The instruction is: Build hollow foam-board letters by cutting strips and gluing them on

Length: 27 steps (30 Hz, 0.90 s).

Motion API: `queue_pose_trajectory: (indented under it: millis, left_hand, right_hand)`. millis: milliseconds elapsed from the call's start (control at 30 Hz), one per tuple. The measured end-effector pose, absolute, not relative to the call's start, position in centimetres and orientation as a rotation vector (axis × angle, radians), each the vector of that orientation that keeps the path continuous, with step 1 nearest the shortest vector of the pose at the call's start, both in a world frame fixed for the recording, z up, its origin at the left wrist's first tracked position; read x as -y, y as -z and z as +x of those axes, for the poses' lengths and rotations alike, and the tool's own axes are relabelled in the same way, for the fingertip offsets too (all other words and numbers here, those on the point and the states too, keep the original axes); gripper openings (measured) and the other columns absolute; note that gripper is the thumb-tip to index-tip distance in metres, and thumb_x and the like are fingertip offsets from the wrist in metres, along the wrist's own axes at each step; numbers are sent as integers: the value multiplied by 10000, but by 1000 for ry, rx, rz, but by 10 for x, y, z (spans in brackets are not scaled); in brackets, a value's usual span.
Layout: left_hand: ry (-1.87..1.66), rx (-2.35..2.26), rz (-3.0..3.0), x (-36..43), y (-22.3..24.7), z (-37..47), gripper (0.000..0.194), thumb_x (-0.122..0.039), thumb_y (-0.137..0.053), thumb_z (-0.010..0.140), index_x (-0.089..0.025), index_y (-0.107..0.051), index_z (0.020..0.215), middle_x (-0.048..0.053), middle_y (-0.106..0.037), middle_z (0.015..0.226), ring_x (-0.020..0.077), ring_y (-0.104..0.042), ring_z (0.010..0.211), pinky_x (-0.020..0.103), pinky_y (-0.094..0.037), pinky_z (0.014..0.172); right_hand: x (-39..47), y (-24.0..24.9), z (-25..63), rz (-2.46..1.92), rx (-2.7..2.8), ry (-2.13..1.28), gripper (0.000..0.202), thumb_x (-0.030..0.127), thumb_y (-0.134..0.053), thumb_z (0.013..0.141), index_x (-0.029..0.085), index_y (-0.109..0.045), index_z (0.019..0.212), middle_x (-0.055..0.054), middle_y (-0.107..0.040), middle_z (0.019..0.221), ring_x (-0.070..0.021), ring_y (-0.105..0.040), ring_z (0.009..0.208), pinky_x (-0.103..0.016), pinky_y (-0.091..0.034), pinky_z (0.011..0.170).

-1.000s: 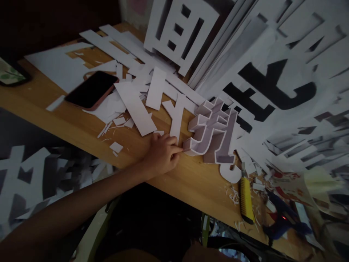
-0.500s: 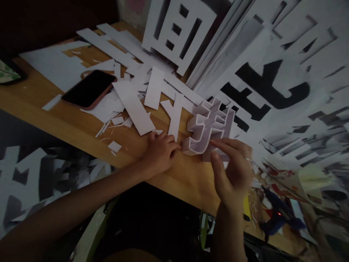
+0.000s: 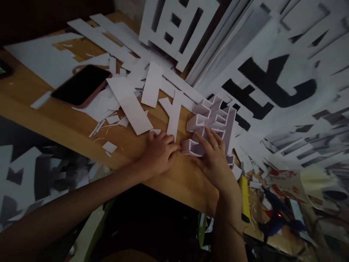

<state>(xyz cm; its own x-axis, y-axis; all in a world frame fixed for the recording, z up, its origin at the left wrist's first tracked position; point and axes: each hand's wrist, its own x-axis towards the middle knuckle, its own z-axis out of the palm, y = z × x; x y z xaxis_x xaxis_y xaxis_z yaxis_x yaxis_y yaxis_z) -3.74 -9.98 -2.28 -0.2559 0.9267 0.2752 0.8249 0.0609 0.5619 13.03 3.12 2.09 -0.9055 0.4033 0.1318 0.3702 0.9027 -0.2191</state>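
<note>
A dim wooden desk (image 3: 68, 123) strewn with white scraps. A raised paper letter (image 3: 211, 125) stands near its front edge. The left hand (image 3: 159, 153), fingers curled, pinches its corner; the right hand (image 3: 214, 160) lies flat, fingers spread, pressing it down, probably seating a wall. A phone (image 3: 81, 85) lies to the left.
</note>
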Motion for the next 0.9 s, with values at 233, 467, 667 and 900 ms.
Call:
queue_pose_trajectory:
  millis: [233, 467, 667, 900]
  left_hand:
    - [-1008, -2118, 1818, 101, 19, -39, 239, -107, -559, 816, -243, -746, 877, 44, -673, 870, 252, -538, 926, 460, -282, 805]
    - [-1027, -2120, 1805, 99, 23, -38, 161, -157, -619, 835, -240, -755, 857, 29, -693, 854, 250, -582, 902, 495, -294, 852]
    - [-1239, -2034, 1805, 96, 14, -53, 91, -228, -660, 893, -222, -748, 871, 21, -698, 846, 197, -634, 844, 406, -411, 830]
    - [-1468, -1788, 1687, 86, 11, -54, 40, -209, -695, 875, -201, -727, 852, 5, -698, 810, 136, -648, 765, 263, -489, 710]
  right_hand:
    - [-29, -21, 130, -593, 2906, -285, 520, 315, -549, 962, 275, -433, 1467, -113, -317, 1597, -361, -216, 1480, -620, -307, 1142]
    - [-27, -22, 128, -607, 2895, -297, 504, 318, -542, 961, 247, -452, 1452, -142, -375, 1555, -372, -225, 1469, -623, -321, 1130]
    - [-28, -20, 129, -614, 2892, -331, 482, 332, -550, 961, 259, -474, 1431, -142, -383, 1550, -374, -225, 1467, -646, -312, 1123]
    - [-27, -21, 128, -631, 2901, -311, 507, 281, -616, 930, 236, -494, 1419, -147, -389, 1540, -368, -217, 1467, -611, -301, 1147]
